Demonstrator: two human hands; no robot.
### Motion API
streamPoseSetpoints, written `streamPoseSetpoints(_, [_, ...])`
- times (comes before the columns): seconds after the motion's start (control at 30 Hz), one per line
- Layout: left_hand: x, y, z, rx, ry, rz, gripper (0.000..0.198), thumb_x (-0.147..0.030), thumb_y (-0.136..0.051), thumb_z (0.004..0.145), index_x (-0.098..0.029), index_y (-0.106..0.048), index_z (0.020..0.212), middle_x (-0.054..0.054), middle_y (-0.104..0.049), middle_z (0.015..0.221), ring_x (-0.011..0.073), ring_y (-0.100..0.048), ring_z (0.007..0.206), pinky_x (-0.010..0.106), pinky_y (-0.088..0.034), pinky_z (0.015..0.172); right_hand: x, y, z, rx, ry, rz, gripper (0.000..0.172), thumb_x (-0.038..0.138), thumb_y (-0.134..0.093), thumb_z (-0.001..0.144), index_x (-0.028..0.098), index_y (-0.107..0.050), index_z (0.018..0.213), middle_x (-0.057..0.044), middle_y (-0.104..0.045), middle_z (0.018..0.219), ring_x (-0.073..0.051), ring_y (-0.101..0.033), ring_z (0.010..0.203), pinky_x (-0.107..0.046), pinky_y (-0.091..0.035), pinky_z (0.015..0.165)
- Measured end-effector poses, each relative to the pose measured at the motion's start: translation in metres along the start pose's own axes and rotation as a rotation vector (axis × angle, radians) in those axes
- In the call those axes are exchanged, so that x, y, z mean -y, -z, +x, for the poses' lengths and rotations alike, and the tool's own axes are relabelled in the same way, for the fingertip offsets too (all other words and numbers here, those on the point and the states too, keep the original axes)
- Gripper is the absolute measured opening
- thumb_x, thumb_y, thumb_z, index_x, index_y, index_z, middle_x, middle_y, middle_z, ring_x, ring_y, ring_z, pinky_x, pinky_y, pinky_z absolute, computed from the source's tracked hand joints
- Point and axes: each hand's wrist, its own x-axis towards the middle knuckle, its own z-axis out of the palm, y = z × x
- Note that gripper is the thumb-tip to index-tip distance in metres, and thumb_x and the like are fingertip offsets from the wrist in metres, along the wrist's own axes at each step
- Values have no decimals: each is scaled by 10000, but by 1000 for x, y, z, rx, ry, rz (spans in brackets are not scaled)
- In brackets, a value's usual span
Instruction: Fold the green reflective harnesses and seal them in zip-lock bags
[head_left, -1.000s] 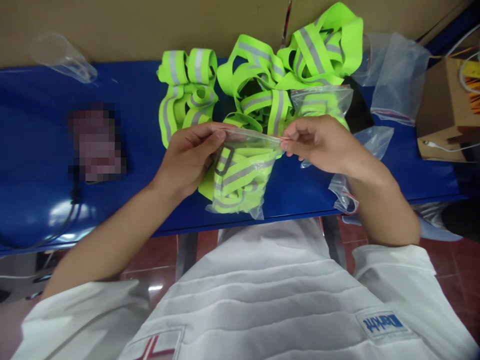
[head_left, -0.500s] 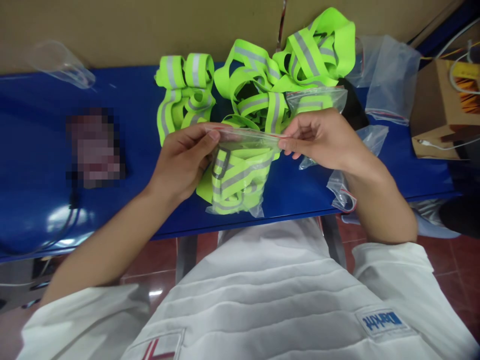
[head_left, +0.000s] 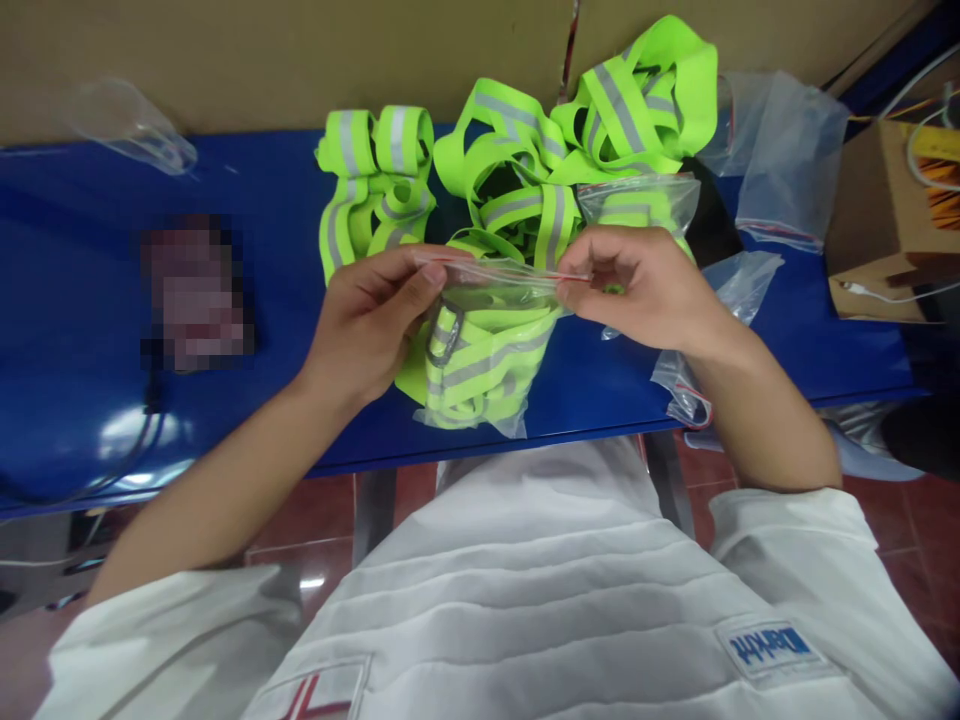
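Slightly inward along the seal [head_left: 510, 271] has shifted my right hand [head_left: 651, 298], pinching the clear bag [head_left: 491, 345] opposite my left hand [head_left: 367, 320] by the blue table's [head_left: 289, 275] front edge, where I'd keep its lips level.

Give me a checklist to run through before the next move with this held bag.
1. Left hand pinching one end of the bag's mouth: ok.
2. Right hand pinching the other end: ok.
3. Reflective strap inside the bag: ok.
4. Dark buckle below the mouth: ok.
5. Seal pressed shut along its full length: cannot tell.
6. Table beyond the hands free of loose straps: not ok.
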Motion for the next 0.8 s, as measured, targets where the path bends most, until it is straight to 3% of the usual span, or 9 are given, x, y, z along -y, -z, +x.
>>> streamPoseSetpoints(0.3, [-2, -4, -3, -13, 34, 86, 138, -394, -771, 938, -314, -843, 1025, -29, -803, 1026, 182, -720, 1002, 316, -568, 986, 4, -5, 1, -15, -55, -41, 222, 408, -820, 837, 268, -654, 792, -13, -620, 750, -187, -516, 695, -350, -458, 594])
streamPoseSetpoints(0.8, [2, -8, -8, 5, 106, 152, 252, -468, -782, 911, -252, -840, 1029, 35, -801, 1052, 205, -744, 998, 299, -580, 923, 2, -15, 1, 58, 19, -73, 89, 222, -687, 876, 206, -622, 817, 24, -571, 703, -115, -468, 640, -268, -348, 588])
